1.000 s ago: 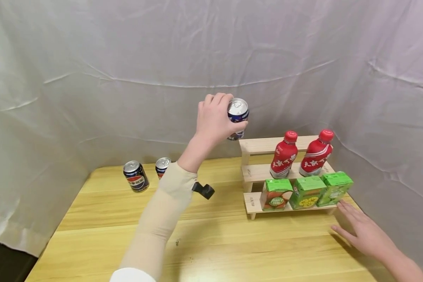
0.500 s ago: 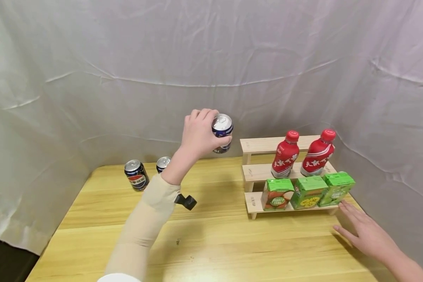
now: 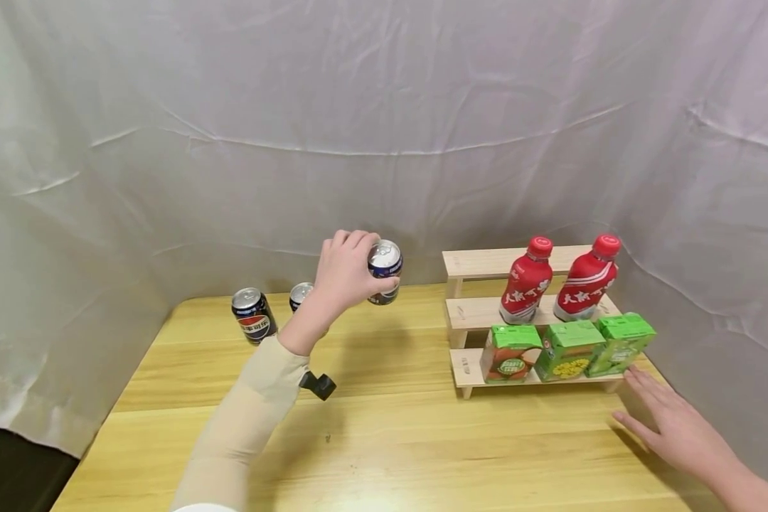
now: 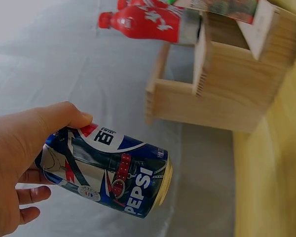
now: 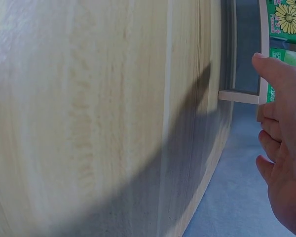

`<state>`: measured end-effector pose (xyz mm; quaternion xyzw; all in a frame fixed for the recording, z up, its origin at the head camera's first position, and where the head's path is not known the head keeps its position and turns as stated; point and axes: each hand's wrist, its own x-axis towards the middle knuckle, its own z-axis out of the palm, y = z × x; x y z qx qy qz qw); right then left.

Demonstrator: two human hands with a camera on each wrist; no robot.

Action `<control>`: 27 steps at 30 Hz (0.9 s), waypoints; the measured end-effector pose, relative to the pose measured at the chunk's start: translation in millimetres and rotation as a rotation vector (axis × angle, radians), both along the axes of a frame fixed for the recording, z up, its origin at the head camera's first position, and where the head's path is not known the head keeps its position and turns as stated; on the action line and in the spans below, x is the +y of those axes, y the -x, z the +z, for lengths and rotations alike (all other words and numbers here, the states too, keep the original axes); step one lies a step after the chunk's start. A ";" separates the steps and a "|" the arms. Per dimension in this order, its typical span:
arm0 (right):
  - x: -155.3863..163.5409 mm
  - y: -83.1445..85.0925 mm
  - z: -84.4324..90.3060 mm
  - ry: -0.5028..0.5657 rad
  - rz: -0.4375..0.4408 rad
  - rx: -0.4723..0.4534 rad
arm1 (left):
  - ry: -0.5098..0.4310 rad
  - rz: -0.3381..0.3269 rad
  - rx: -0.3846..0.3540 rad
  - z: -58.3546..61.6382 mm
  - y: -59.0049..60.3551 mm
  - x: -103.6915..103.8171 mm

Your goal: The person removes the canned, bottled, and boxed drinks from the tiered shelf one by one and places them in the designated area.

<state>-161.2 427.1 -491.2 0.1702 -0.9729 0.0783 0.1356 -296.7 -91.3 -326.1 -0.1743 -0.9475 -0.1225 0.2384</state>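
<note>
My left hand (image 3: 345, 274) grips a dark blue Pepsi can (image 3: 385, 274), thumb on the near side and fingers behind, held upright above the table left of the wooden tiered shelf (image 3: 476, 313). In the left wrist view the can (image 4: 108, 170) shows its printed side. Two more cans stand at the back left: one can (image 3: 254, 316) in full, the other can (image 3: 301, 292) partly hidden behind my left wrist. My right hand (image 3: 675, 427) lies with relaxed straight fingers, fingertips right at the shelf's front right corner, beside a green drink carton (image 3: 621, 345).
Two red bottles, a left bottle (image 3: 526, 283) and a right bottle (image 3: 587, 281), stand on the shelf's middle tier. The lowest tier bears an orange-and-green carton (image 3: 510, 355) and a chrysanthemum carton (image 3: 569, 352) too. Grey cloth (image 3: 384, 128) hangs behind the table (image 3: 422, 441).
My left hand has carried the can down and to the left, away from above the shelf. My right hand stays at the shelf corner. The view has shifted slightly.
</note>
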 end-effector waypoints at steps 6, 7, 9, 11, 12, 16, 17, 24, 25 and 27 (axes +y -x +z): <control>1.4 -0.7 0.7 -0.001 -0.004 0.007 | 0.043 -0.021 -0.027 -19.5 3.2 -5.7; 1.4 -0.6 0.7 -0.002 -0.005 0.008 | 0.053 -0.024 -0.031 -22.5 3.6 -6.8; 1.3 -0.7 0.7 -0.002 -0.004 0.010 | 0.079 -0.025 -0.045 -28.4 5.2 -9.4; 1.0 -0.8 0.7 -0.001 -0.003 0.014 | 0.104 -0.028 -0.062 -33.4 6.8 -12.3; 0.8 -0.9 0.7 -0.001 -0.002 0.016 | 0.117 -0.031 -0.071 -35.7 7.8 -13.8; 0.7 -0.4 0.6 -0.002 -0.001 0.020 | 0.142 -0.053 -0.104 -44.1 12.1 -19.9; 0.8 -0.4 0.5 -0.002 -0.002 0.021 | 0.145 -0.062 -0.111 -46.1 13.6 -21.6; 1.1 -1.2 0.6 0.007 -0.008 0.015 | 0.182 -0.122 -0.147 -58.8 23.8 -35.2; 1.0 -1.2 0.5 0.009 -0.009 0.014 | 0.189 -0.129 -0.151 -60.3 24.7 -37.1; 1.0 -1.2 0.4 0.012 -0.007 0.014 | 0.207 -0.144 -0.155 -64.6 27.1 -40.5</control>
